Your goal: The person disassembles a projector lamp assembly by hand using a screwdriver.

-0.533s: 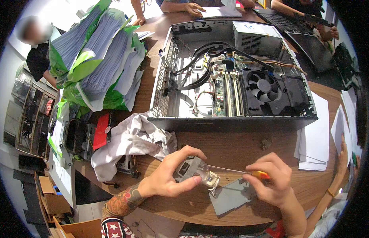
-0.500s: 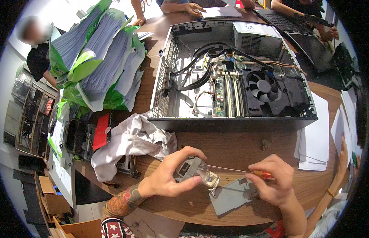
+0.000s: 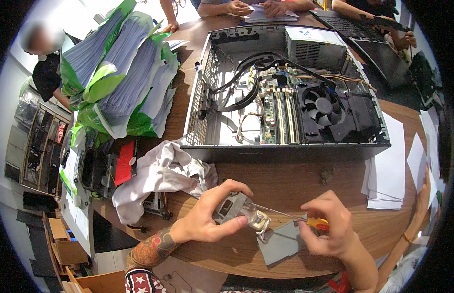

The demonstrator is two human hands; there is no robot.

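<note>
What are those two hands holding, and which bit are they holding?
The left hand holds a clear-and-grey device around its body; the right hand holds a screwdriver by its handle.

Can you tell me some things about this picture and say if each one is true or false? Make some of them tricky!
1. The right hand holds a screwdriver. True.
2. The left hand is empty. False: it holds a small grey-and-clear part.
3. The computer case is tightly covered. False: it is open, and a black fan shows inside.
4. A crumpled white cloth lies on the table. True.
5. The flat grey plate is inside the computer case. False: it lies on the table, in front of the case.
</note>
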